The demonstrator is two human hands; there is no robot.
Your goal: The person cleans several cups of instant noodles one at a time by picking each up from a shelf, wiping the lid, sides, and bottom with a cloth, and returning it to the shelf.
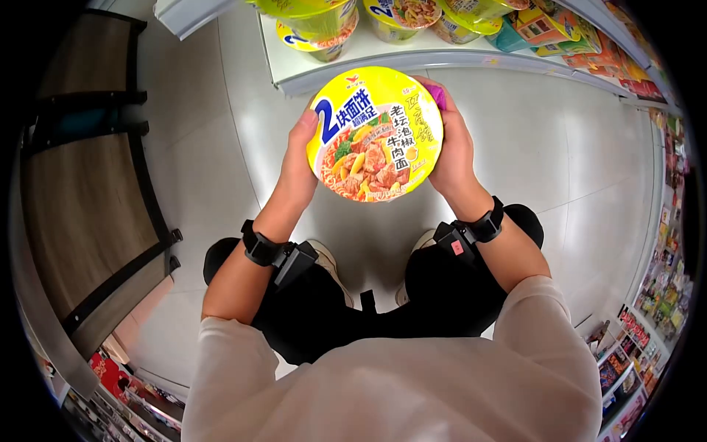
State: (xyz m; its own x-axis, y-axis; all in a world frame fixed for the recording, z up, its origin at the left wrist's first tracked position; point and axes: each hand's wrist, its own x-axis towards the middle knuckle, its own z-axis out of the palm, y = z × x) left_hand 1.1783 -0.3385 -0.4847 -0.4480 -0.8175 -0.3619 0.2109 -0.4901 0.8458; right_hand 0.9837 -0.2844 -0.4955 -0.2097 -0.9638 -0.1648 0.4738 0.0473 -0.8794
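A large yellow instant noodle bowl (379, 140) is held up in front of me, its round printed lid facing the camera. My left hand (298, 151) grips the bowl's left side, with the thumb showing at the rim. On the opposite side my right hand (455, 144) is closed around it, and most of the fingers of both hands are hidden behind the bowl. A small bit of purple (437, 96) shows between the right hand and the lid; I cannot make out what it is. Black straps with small boxes sit on both wrists.
Beyond the bowl stands a low white shelf (309, 79) with several similar yellow noodle bowls (403, 13) and packets (541, 29). Brown panels in a dark frame (96, 199) are at left. Stocked shelves (670, 258) line the right. Pale floor tiles (567, 162) lie below.
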